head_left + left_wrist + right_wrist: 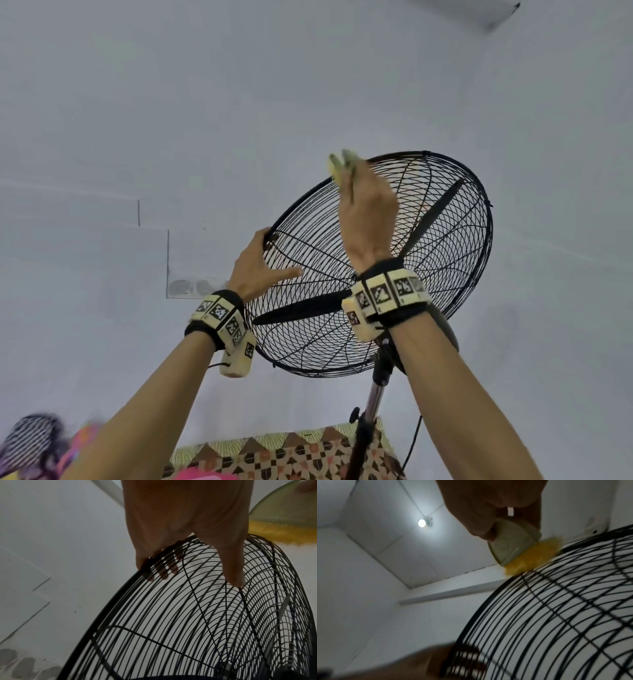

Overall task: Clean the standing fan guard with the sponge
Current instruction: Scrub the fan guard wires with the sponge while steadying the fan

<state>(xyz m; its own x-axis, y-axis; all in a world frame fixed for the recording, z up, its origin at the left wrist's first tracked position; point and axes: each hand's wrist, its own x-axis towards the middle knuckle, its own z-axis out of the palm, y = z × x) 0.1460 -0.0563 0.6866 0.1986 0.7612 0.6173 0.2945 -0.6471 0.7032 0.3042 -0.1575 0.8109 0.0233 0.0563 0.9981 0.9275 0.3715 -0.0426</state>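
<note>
Two hands [263, 270], one sponge [527, 555], one guard [445, 274].

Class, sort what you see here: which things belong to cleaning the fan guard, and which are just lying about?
Part of the job:
- fan guard, black wire
- sponge, yellow with green top, touching the guard's upper rim
- right hand, grips the sponge
- left hand, holds the guard's rim

Just lying about:
- patterned cloth, below the fan
- ceiling lamp
</note>
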